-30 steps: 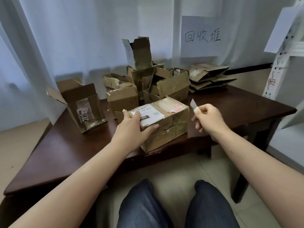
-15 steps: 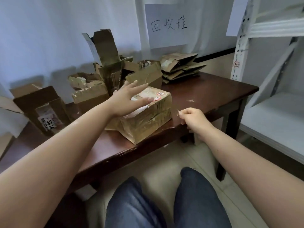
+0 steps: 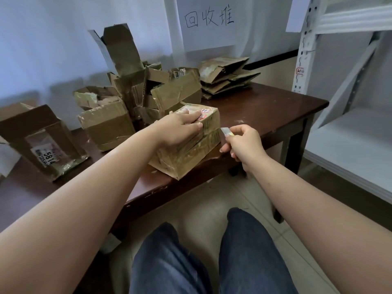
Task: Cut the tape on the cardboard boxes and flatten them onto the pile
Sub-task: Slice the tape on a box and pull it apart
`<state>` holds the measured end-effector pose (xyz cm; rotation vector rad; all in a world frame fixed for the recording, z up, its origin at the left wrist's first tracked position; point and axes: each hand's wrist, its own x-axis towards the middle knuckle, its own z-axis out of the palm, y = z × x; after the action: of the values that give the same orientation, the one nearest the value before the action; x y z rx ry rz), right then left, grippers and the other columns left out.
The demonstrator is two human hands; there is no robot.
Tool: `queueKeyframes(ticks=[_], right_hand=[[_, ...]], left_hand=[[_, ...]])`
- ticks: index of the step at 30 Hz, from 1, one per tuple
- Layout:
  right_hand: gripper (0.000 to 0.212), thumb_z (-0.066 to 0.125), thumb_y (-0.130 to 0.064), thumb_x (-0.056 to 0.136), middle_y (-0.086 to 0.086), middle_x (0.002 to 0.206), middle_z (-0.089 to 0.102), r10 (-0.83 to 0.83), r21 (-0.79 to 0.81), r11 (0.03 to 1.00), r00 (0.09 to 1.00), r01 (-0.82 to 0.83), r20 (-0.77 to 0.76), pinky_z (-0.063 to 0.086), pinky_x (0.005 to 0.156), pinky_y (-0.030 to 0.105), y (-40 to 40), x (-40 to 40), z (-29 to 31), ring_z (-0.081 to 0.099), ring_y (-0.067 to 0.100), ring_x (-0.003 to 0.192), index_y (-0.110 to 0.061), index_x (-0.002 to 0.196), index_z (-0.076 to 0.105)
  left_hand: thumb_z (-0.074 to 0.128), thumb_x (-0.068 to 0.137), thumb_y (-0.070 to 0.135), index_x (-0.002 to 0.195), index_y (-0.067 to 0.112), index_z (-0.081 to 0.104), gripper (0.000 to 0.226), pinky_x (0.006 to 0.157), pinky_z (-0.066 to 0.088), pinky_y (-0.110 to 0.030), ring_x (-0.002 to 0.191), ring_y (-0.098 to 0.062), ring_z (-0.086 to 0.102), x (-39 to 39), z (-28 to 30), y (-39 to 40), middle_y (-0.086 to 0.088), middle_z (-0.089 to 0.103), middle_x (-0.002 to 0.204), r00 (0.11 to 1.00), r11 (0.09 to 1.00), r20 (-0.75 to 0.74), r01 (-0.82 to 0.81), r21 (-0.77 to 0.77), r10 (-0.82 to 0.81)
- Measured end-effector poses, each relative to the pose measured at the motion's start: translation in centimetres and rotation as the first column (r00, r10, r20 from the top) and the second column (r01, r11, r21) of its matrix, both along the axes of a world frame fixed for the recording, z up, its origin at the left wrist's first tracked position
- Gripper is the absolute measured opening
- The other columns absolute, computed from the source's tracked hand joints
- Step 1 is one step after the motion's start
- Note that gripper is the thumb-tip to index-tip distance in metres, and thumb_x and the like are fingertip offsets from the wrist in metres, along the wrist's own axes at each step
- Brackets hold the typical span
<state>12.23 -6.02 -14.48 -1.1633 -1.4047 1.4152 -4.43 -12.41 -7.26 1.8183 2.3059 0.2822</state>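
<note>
1. The left hand [image 3: 180, 130] is resting on top of the taped box [image 3: 191, 145], fingers curling over its near upper edge and holding it down on the desk [image 3: 265, 111] near the front edge.
2. The right hand [image 3: 244, 145] is pinching a small blade [image 3: 225, 131], its tip sitting just beside the box's right end, apparently not yet in the tape.
3. To cut well, the blade should probably be running along the taped seam, shallow and away from the steadying fingers, with the left hand pressing firmly so the box is not sliding.
4. The flattened pile [image 3: 224, 79] is lying at the back right of the desk, under a handwritten paper sign [image 3: 209, 20].
5. Several opened boxes [image 3: 135, 92] are crowding the space behind and left; a metal shelf [image 3: 350, 81] is standing to the right.
</note>
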Motion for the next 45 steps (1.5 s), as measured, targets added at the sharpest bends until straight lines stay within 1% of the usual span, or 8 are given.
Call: queueKeyframes(ticks=[5, 15, 20, 27, 34, 36, 41, 45], right_hand=[[0.025, 0.052, -0.012, 0.096, 0.013, 0.095, 0.069, -0.065, 0.011, 0.998, 0.998, 0.065, -0.019, 0.034, 0.033, 0.013, -0.1, -0.6, 0.1, 0.049, -0.002, 0.033, -0.013, 0.121, 0.052], [0.015, 0.048, -0.011, 0.097, 0.011, 0.083, 0.069, -0.126, -0.028, 0.992, 0.989, 0.124, -0.077, 0.035, 0.036, 0.015, -0.8, -2.0, -0.1, 0.050, 0.003, 0.040, -0.015, 0.111, 0.051], [0.015, 0.048, -0.008, 0.095, 0.016, 0.095, 0.068, -0.161, 0.022, 0.986, 0.984, 0.163, -0.073, 0.036, 0.036, 0.012, -1.7, -2.5, -0.2, 0.054, 0.005, 0.049, -0.011, 0.108, 0.055], [0.031, 0.049, -0.010, 0.096, 0.017, 0.103, 0.066, -0.059, 0.055, 0.997, 0.998, 0.061, -0.035, 0.037, 0.035, 0.014, -4.1, -3.1, -0.5, 0.055, 0.008, 0.051, -0.009, 0.127, 0.050], [0.032, 0.049, -0.007, 0.095, 0.021, 0.099, 0.065, 0.095, 0.034, 0.995, 0.995, -0.094, -0.039, 0.034, 0.034, 0.015, -6.7, -3.4, 0.3, 0.049, -0.002, 0.033, -0.008, 0.127, 0.049], [0.032, 0.050, -0.009, 0.096, 0.020, 0.096, 0.066, 0.103, 0.030, 0.994, 0.994, -0.102, -0.034, 0.033, 0.034, 0.015, -7.3, -3.3, 0.4, 0.048, -0.002, 0.032, -0.008, 0.128, 0.049], [0.032, 0.051, -0.010, 0.095, 0.011, 0.064, 0.063, 0.206, 0.061, 0.976, 0.977, -0.209, 0.044, 0.032, 0.035, 0.014, -8.7, -2.6, 0.8, 0.042, 0.001, 0.028, -0.008, 0.127, 0.052], [0.033, 0.052, -0.010, 0.095, 0.010, 0.063, 0.062, 0.209, 0.067, 0.975, 0.976, -0.212, 0.056, 0.031, 0.034, 0.014, -9.3, -2.0, 0.9, 0.042, 0.001, 0.027, -0.006, 0.128, 0.052]], left_hand=[[0.035, 0.097, 0.056, 0.146, 0.050, 0.025, 0.050, 0.117, 0.006, -0.056, 0.148, -0.033, 0.000, 0.5, 0.0, 0.0, 0.007, 0.012, 0.161, 1.000, 1.000, -0.013, -0.018, 0.001, 0.018], [0.030, 0.098, 0.048, 0.145, 0.050, 0.027, 0.048, 0.118, 0.005, -0.056, 0.149, -0.030, 0.000, 0.3, -0.2, 0.2, 0.006, 0.012, 0.161, 0.998, 1.000, 0.055, -0.029, 0.012, 0.029], [0.030, 0.096, 0.048, 0.146, 0.048, 0.027, 0.051, 0.117, 0.001, -0.056, 0.149, -0.029, -0.001, 0.0, -0.5, 0.4, 0.005, 0.011, 0.161, 0.997, 1.000, 0.078, -0.017, -0.003, 0.017], [0.031, 0.101, 0.043, 0.147, 0.045, 0.028, 0.046, 0.118, -0.002, -0.055, 0.149, -0.027, -0.003, 0.2, -0.5, 0.7, 0.005, 0.011, 0.161, 0.991, 0.999, 0.128, -0.043, 0.013, 0.041], [0.033, 0.075, 0.059, 0.144, 0.045, 0.033, 0.071, 0.119, 0.003, -0.053, 0.149, -0.026, 0.002, -0.2, -0.8, 1.3, 0.002, 0.017, 0.161, 0.982, 0.999, 0.185, -0.033, 0.021, 0.028], [0.036, 0.077, 0.058, 0.144, 0.044, 0.034, 0.069, 0.119, 0.003, -0.052, 0.149, -0.027, 0.002, -0.2, -0.8, 1.2, 0.001, 0.019, 0.160, 0.980, 0.999, 0.196, -0.038, 0.023, 0.032], [0.039, 0.099, 0.044, 0.146, 0.038, 0.034, 0.048, 0.119, 0.004, -0.050, 0.149, -0.029, 0.003, 0.0, -0.5, 1.1, 0.000, 0.019, 0.160, 0.981, 0.999, 0.194, -0.027, 0.030, 0.021], [0.038, 0.101, 0.042, 0.147, 0.036, 0.034, 0.047, 0.120, 0.007, -0.047, 0.148, -0.028, 0.009, 0.3, -0.3, 0.8, 0.000, 0.022, 0.159, 0.987, 0.999, 0.161, -0.028, 0.045, 0.021]])
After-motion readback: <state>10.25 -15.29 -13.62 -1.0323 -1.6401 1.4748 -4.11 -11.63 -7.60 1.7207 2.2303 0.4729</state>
